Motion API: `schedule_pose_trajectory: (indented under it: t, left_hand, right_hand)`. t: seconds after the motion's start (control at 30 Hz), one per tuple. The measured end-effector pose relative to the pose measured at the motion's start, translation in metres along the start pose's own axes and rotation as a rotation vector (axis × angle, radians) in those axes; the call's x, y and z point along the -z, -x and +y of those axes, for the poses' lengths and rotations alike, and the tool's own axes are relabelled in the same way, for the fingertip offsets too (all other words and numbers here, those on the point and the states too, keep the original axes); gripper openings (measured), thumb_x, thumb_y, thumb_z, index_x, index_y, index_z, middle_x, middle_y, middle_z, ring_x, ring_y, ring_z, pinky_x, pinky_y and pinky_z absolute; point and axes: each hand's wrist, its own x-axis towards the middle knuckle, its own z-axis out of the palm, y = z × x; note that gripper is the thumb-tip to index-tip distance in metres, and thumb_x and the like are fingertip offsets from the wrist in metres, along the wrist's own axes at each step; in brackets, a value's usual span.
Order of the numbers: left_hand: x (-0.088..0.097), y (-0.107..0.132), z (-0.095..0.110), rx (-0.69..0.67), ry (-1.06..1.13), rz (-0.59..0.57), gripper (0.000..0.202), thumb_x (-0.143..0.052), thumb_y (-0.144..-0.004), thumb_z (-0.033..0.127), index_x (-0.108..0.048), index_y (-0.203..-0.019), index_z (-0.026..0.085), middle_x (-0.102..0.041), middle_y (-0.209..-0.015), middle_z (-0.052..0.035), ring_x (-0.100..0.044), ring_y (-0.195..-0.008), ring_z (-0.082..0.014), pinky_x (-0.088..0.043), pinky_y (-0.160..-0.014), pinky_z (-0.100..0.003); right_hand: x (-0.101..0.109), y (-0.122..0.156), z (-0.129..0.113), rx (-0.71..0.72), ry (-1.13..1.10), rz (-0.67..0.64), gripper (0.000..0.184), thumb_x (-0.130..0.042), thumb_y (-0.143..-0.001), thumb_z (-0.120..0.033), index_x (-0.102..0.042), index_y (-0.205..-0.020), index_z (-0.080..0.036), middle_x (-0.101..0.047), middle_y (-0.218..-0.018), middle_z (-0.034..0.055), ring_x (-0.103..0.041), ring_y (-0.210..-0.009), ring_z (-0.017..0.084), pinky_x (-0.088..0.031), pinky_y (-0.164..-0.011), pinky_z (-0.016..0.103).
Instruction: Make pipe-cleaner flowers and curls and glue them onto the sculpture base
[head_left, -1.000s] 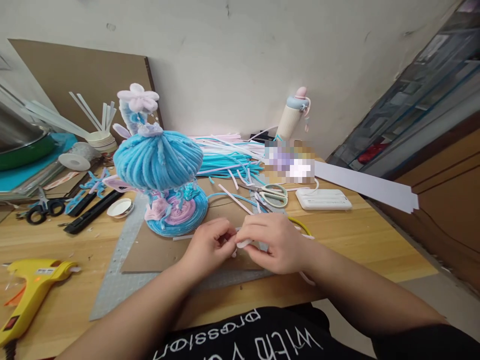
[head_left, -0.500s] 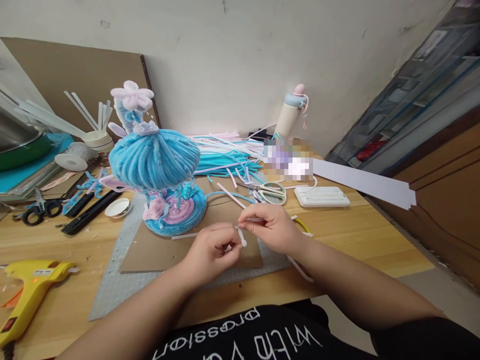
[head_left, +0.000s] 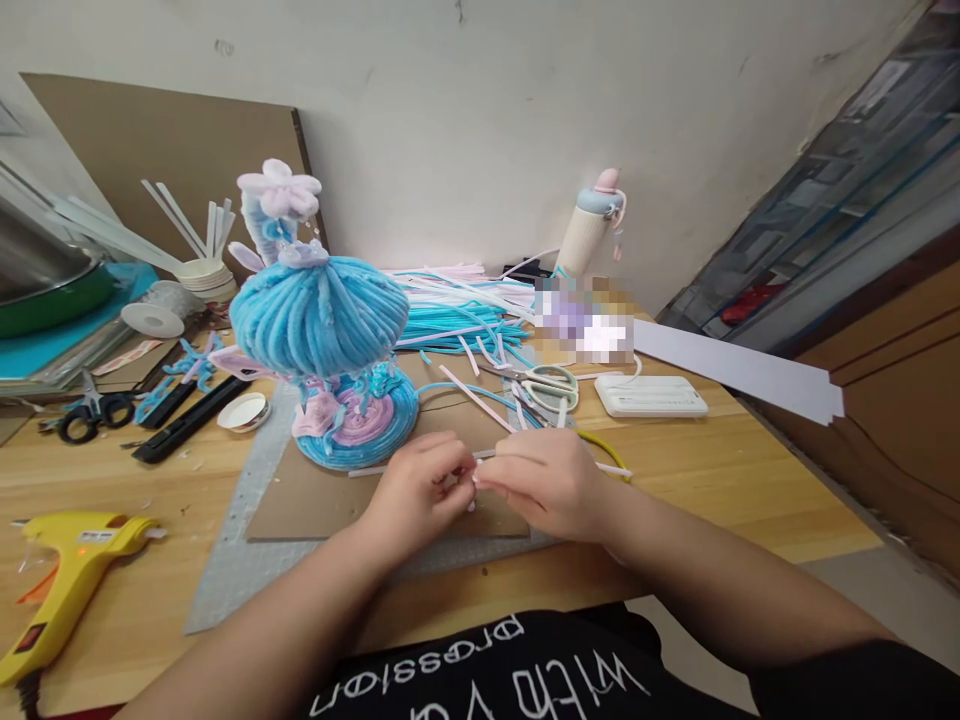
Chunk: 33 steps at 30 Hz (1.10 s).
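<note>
My left hand (head_left: 421, 490) is closed in a pinch, its fingertips meeting those of my right hand (head_left: 551, 485), which is pinched too. Between them is a short pale pipe cleaner (head_left: 472, 505), mostly hidden by the fingers. Both hands are above a brown cardboard sheet (head_left: 300, 515). Left of them stands a blue-and-pink pipe cleaner model (head_left: 319, 310), with a domed top, a flower above and a round coiled base. A loose pale pink pipe cleaner (head_left: 476, 397) lies just beyond my right hand.
Green-handled scissors (head_left: 551, 388) and a white power bank (head_left: 651, 396) lie at the right. Bundled pipe cleaners (head_left: 457, 325) and a bottle (head_left: 587, 228) are near the wall. At the left are a yellow glue gun (head_left: 82, 560), black scissors (head_left: 96, 410) and a thread spool (head_left: 159, 308).
My right hand has come lower and turned its knuckles upward, with both hands' fingertips now closer together. The pale pipe cleaner, plainer before, is now mostly covered. The view has shifted slightly.
</note>
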Motion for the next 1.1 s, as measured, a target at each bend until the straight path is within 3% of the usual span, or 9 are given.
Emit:
schedule_pose_trajectory:
  t: [0.1,0.23,0.4,0.53,0.9,1.0,1.1]
  left_hand:
    - [0.003,0.0,0.005,-0.05,0.056,-0.071,0.016,-0.052,-0.075,0.006,-0.055,-0.064,0.017,-0.05,-0.059,0.002,-0.045,-0.058,-0.0105,-0.032,-0.054,-0.022]
    - [0.005,0.002,0.009,0.008,0.234,-0.033,0.013,-0.055,-0.077,0.01,-0.055,-0.067,0.017,-0.057,-0.063,-0.0001,-0.049,-0.058,-0.0106,-0.037,-0.055,-0.022]
    - [0.003,0.004,0.007,0.088,0.334,0.134,0.013,-0.055,-0.079,0.014,-0.053,-0.068,0.018,-0.055,-0.062,0.0011,-0.05,-0.056,-0.0102,-0.038,-0.054,-0.022]
    - [0.0,0.004,0.003,0.082,0.278,0.253,0.012,-0.055,-0.08,0.015,-0.053,-0.069,0.018,-0.054,-0.064,0.0003,-0.05,-0.059,-0.0111,-0.038,-0.055,-0.023]
    - [-0.003,0.008,0.001,0.077,0.242,0.366,0.008,-0.059,-0.08,0.016,-0.059,-0.073,0.018,-0.058,-0.069,-0.0005,-0.054,-0.064,-0.0119,-0.041,-0.06,-0.025]
    - [-0.003,0.006,0.002,0.169,0.425,0.331,0.009,-0.061,-0.079,0.018,-0.06,-0.07,0.018,-0.059,-0.069,0.0,-0.054,-0.065,-0.0114,-0.042,-0.06,-0.024]
    - [-0.005,0.003,0.0,0.343,0.754,0.278,0.013,-0.065,-0.076,0.023,-0.058,-0.068,0.017,-0.056,-0.066,0.0017,-0.052,-0.061,-0.0094,-0.041,-0.057,-0.022]
  right_hand:
    - [-0.004,-0.001,0.006,-0.177,-0.207,0.099,0.01,-0.052,-0.089,-0.019,-0.062,-0.084,-0.018,-0.058,-0.067,-0.0005,-0.051,-0.061,0.01,-0.038,-0.057,0.022]
    - [-0.007,-0.003,0.01,-0.348,-0.383,0.108,0.008,-0.056,-0.087,-0.02,-0.063,-0.083,-0.018,-0.061,-0.071,-0.0006,-0.053,-0.062,0.009,-0.041,-0.057,0.021]
    - [-0.004,-0.002,0.004,-0.231,-0.233,0.063,0.015,-0.051,-0.088,-0.018,-0.063,-0.08,-0.018,-0.057,-0.063,-0.0004,-0.051,-0.059,0.01,-0.037,-0.057,0.023]
    - [-0.004,-0.002,-0.003,-0.202,-0.229,0.056,0.013,-0.049,-0.087,-0.015,-0.06,-0.083,-0.017,-0.058,-0.066,0.0003,-0.05,-0.059,0.011,-0.038,-0.057,0.024]
    - [-0.014,-0.004,-0.012,-0.241,-0.391,0.093,0.011,-0.048,-0.087,-0.015,-0.059,-0.086,-0.018,-0.06,-0.069,0.0007,-0.053,-0.062,0.011,-0.042,-0.06,0.022]
    - [-0.016,-0.004,-0.012,-0.267,-0.433,0.059,0.013,-0.048,-0.087,-0.014,-0.058,-0.08,-0.018,-0.057,-0.068,-0.0002,-0.052,-0.062,0.01,-0.042,-0.06,0.022]
    - [-0.015,-0.005,-0.01,-0.311,-0.436,0.057,0.013,-0.048,-0.087,-0.014,-0.057,-0.078,-0.018,-0.055,-0.068,-0.0006,-0.051,-0.062,0.01,-0.041,-0.059,0.023]
